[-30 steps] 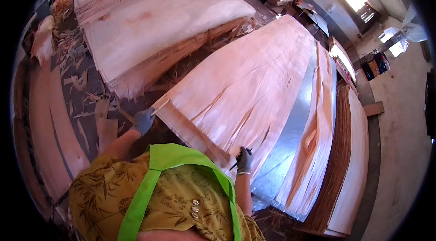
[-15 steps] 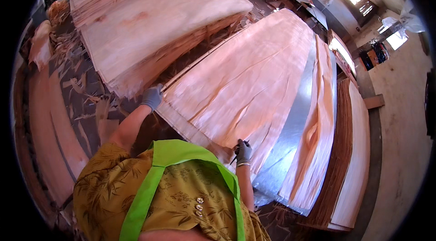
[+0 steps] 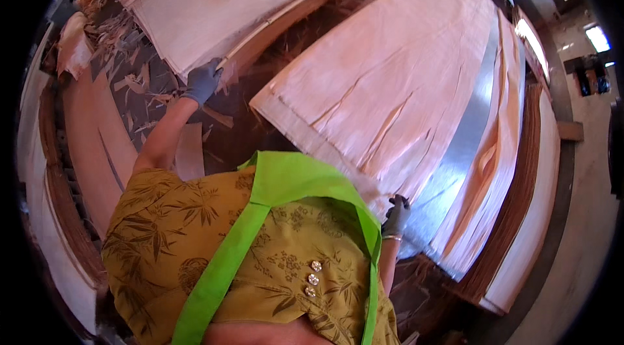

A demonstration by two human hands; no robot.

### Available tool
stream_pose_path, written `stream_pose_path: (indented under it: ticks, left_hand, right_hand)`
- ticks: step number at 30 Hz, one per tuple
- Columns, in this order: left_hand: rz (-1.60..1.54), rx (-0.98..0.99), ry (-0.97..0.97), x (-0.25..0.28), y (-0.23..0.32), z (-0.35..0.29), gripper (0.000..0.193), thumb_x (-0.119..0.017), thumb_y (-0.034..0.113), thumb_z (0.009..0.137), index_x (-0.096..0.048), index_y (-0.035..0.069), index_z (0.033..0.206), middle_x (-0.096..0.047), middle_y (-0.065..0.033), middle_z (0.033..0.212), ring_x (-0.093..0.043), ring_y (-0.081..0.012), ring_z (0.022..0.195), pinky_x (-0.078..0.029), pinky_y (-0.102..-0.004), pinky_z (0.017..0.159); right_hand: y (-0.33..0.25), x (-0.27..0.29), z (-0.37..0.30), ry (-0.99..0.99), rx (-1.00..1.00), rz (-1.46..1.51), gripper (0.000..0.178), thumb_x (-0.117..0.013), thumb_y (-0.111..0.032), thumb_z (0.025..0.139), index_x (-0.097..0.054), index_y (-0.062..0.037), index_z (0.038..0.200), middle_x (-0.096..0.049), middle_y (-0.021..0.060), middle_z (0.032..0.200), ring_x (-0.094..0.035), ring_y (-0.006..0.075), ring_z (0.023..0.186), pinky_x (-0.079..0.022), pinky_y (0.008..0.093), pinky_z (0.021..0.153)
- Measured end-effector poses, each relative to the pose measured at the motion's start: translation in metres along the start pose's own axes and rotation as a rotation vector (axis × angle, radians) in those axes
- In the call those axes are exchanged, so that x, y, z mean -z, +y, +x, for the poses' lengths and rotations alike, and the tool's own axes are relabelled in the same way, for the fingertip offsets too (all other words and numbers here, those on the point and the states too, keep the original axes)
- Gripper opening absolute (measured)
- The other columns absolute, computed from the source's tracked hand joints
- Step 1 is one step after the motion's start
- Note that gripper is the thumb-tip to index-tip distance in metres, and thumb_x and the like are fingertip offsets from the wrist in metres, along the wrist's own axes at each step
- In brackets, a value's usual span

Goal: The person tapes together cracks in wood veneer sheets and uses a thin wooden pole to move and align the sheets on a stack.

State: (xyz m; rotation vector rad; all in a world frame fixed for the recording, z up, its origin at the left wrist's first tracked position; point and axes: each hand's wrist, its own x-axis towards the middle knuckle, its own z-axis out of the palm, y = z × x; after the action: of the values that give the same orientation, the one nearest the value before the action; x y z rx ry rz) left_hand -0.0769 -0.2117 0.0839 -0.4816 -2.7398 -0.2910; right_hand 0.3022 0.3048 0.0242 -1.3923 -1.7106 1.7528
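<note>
My left hand (image 3: 203, 82), in a grey glove, is closed on the near end of a long thin wooden strip (image 3: 283, 21). The strip runs away along the edge of the left veneer stack (image 3: 214, 13). My right hand (image 3: 396, 216), also gloved with dark fingertips, is closed at the near edge of the pale pink veneer sheet (image 3: 390, 72). A slim dark tool shows in its grip only in part; its kind cannot be made out. Long splits run through the sheet, which lies over a shiny metal surface (image 3: 458, 150).
A narrow creased veneer piece (image 3: 484, 163) lies on the metal's right side. Beyond it stands a brown-edged veneer stack (image 3: 507, 215). Scraps (image 3: 140, 82) litter the floor at left, near long veneer pieces (image 3: 97, 130). A wall (image 3: 585, 202) bounds the right.
My left hand has carried the thin strip from the pink sheet's left edge over to the left stack. My right hand now sits farther right along the sheet's near edge. The view has shifted.
</note>
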Motion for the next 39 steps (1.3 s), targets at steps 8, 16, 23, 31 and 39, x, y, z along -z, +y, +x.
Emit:
stream_pose_path:
  ticks: [8, 16, 23, 31, 39]
  left_hand:
    - [-0.721, 0.101, -0.155, -0.027, 0.099, -0.042, 0.026, -0.057, 0.024, 0.083, -0.058, 0.007, 0.103, -0.061, -0.0136, 0.068, -0.061, -0.0258, 0.059, -0.047, -0.0358, 0.057]
    - [-0.938, 0.241, -0.589, -0.084, 0.168, -0.045, 0.022, -0.054, 0.020, 0.087, -0.056, 0.001, 0.097, -0.054, -0.0027, 0.066, -0.050, -0.0104, 0.055, -0.043, -0.0265, 0.053]
    - [-0.709, 0.292, -0.431, -0.127, 0.158, -0.058, 0.036, -0.059, 0.030, 0.081, -0.055, -0.001, 0.099, -0.061, -0.0165, 0.076, -0.059, -0.0233, 0.055, -0.048, -0.0346, 0.055]
    - [-1.663, 1.105, -0.738, -0.122, 0.152, -0.032, 0.027, -0.048, 0.039, 0.089, -0.049, 0.013, 0.095, -0.061, -0.0137, 0.077, -0.057, -0.0218, 0.050, -0.049, -0.0320, 0.041]
    - [-1.974, 0.995, -0.890, -0.134, 0.147, -0.024, 0.047, -0.044, 0.038, 0.090, -0.057, -0.007, 0.093, -0.062, -0.0171, 0.079, -0.060, -0.0253, 0.063, -0.052, -0.0321, 0.054]
  right_hand:
    - [-0.025, -0.052, 0.000, -0.185, -0.170, -0.015, 0.027, -0.056, -0.028, 0.083, -0.062, -0.0021, 0.088, -0.066, 0.0076, 0.076, -0.038, 0.0073, 0.037, -0.030, 0.0230, 0.035]
    - [0.003, -0.078, 0.035, 0.018, 0.282, -0.555, 0.024, -0.065, -0.025, 0.075, -0.063, -0.0012, 0.077, -0.062, 0.0101, 0.063, -0.058, 0.0209, 0.055, -0.045, 0.0325, 0.053]
    - [-0.024, -0.085, 0.010, 0.225, 0.214, -0.885, 0.042, -0.065, -0.037, 0.074, -0.056, -0.0006, 0.093, -0.063, 0.0201, 0.085, -0.061, 0.0347, 0.081, -0.048, 0.0416, 0.070]
    - [-0.005, -0.088, 0.029, 0.152, 0.221, -0.937, 0.038, -0.061, -0.038, 0.076, -0.061, -0.0023, 0.088, -0.063, 0.0228, 0.082, -0.061, 0.0364, 0.080, -0.048, 0.0425, 0.071]
    - [-0.006, -0.081, 0.035, 0.148, 0.235, -0.847, 0.030, -0.057, -0.031, 0.078, -0.062, -0.0026, 0.087, -0.062, 0.0225, 0.086, -0.060, 0.0376, 0.082, -0.047, 0.0433, 0.073]
